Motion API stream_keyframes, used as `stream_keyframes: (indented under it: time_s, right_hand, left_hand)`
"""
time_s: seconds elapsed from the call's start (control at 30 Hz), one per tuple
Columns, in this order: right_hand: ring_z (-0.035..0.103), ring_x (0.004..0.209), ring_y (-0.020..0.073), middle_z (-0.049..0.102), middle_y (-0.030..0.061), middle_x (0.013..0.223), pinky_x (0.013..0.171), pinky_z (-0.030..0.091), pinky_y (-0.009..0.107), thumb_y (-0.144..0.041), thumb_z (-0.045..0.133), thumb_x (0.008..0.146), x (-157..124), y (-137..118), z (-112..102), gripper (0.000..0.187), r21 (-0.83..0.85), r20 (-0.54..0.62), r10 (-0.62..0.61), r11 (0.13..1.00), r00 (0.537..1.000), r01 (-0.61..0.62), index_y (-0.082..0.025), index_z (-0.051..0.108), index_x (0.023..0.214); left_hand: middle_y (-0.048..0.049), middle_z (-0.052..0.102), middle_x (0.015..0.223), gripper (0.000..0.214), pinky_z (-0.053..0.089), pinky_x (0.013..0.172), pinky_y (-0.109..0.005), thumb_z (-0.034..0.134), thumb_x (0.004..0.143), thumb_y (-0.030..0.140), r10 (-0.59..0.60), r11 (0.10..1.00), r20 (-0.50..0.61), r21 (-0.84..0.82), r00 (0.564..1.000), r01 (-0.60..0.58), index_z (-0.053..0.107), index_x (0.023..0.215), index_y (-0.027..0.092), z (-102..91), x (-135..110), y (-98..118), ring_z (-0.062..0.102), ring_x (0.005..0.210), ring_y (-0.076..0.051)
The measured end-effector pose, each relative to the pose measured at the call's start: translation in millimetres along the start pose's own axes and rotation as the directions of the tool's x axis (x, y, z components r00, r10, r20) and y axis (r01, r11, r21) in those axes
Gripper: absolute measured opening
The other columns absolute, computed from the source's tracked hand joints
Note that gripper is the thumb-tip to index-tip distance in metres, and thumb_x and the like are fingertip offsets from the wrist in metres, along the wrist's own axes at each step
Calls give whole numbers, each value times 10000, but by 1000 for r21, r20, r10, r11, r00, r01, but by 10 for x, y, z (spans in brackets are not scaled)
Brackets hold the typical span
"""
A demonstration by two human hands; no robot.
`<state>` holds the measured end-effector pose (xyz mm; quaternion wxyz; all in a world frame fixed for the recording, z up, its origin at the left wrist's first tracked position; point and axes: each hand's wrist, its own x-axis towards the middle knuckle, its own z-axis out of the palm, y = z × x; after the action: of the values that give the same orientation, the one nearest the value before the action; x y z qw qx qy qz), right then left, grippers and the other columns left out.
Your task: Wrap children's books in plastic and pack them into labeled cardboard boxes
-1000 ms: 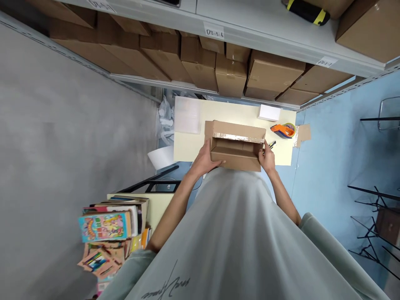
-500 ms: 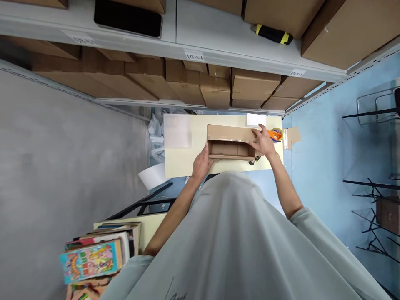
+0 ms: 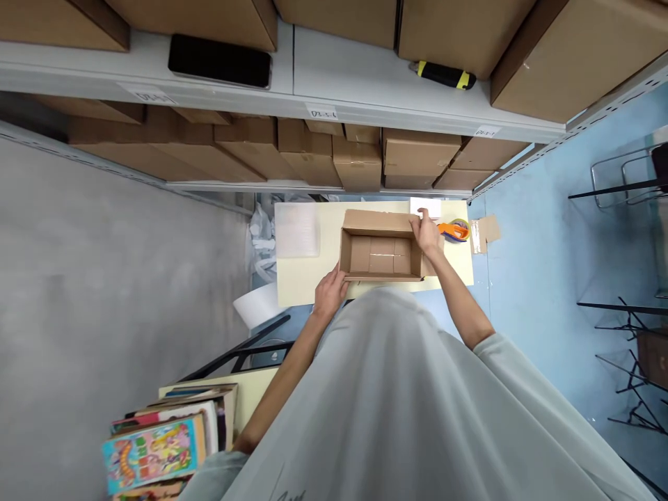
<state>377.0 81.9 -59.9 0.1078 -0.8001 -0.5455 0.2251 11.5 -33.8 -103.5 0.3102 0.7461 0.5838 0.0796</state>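
Note:
An open cardboard box [image 3: 383, 220] stands on the cream table [image 3: 330, 240], its inside facing up and showing bare cardboard with a seam along the bottom. At its near left corner, my left hand [image 3: 330, 292] is closed on the box wall. My right hand [image 3: 428, 234] grips the upper right edge of the same box, fingers over the rim. Just right of that hand lies an orange tape dispenser [image 3: 451, 230]. Behind it is a small white box [image 3: 425, 207].
Clear plastic sheets [image 3: 296, 233] lie on the table's left part. Overhead, a grey shelf [image 3: 344, 76] carries cardboard boxes, a black phone [image 3: 220, 61] and a utility knife [image 3: 443, 74]. A white roll [image 3: 258, 305] is left of the table; books [image 3: 156, 452] are stacked lower left.
The box's mouth has opened wider and its bottom shows more. Both hands have shifted with it, the left one towards me. The utility knife beside the box is now hidden.

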Motion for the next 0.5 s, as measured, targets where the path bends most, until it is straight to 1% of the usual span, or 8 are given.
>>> stream_keyframes:
  time_s: [0.07,0.1,0.13,0.2,0.23,0.3,0.4,0.5]
  right_hand:
    - [704,1316,337,689,257,1534,1129,568,514,-491,396,1222,-76,-36,71,494,-86,-40,-105,991,994,101,-139,682,1418]
    - [650,1416,357,625,259,1629,1176,547,538,-521,419,1214,-130,-23,80,509,-121,-47,-186,976,981,179,-141,708,1391]
    - [602,1480,378,595,252,1672,1210,529,565,-555,469,1194,-188,10,74,523,-149,-32,-268,954,963,260,-143,717,1402]
    - [592,1485,394,650,235,1624,1228,518,586,-570,561,1157,-293,109,43,541,-168,50,-371,912,927,374,-148,709,1461]
    - [626,1436,384,702,228,1552,1211,531,565,-540,560,1159,-332,160,28,522,-162,96,-379,906,920,391,-145,714,1465]
    - [698,1288,348,778,209,1387,1141,564,493,-459,481,1188,-371,231,16,469,-138,160,-350,918,923,372,-135,751,1395]
    - [729,1121,312,807,177,1232,1020,577,413,-424,362,1218,-331,221,22,508,-100,161,-340,928,926,358,-148,784,1283]
    - [723,1100,311,807,171,1222,974,555,388,-460,350,1227,-209,118,8,524,-90,126,-383,914,915,395,-167,783,1264]
  left_hand:
    - [-136,734,1543,177,622,1090,-485,591,1015,208,-17,1000,-5,-5,1000,17,722,1110,281,-1,-10,16,758,1245,-325]
    - [-137,741,1532,179,625,1075,-486,585,1013,212,-26,1000,-8,-6,1000,26,720,1108,281,1,-11,32,760,1232,-329]
    - [-139,747,1524,185,627,1065,-488,579,1007,213,-36,999,-11,-9,999,36,718,1108,280,5,-12,50,762,1222,-332]
    - [-139,748,1529,207,625,1066,-482,567,989,208,-49,999,-19,-25,999,48,719,1109,279,15,-12,87,760,1231,-333]
    - [-136,743,1543,220,621,1081,-477,559,982,206,-51,998,-24,-38,998,50,720,1113,279,18,-12,103,755,1251,-331]
    - [-125,734,1569,236,614,1109,-469,549,978,210,-49,997,-31,-67,998,47,725,1116,283,13,-14,124,744,1291,-324]
    - [-117,761,1526,245,611,1115,-468,545,974,217,-57,995,-55,-87,997,52,734,1111,293,-33,-24,114,744,1295,-322]
    - [-124,792,1451,238,606,1101,-454,553,976,221,-57,996,-107,-74,993,50,738,1110,288,-91,-37,59,755,1268,-321]
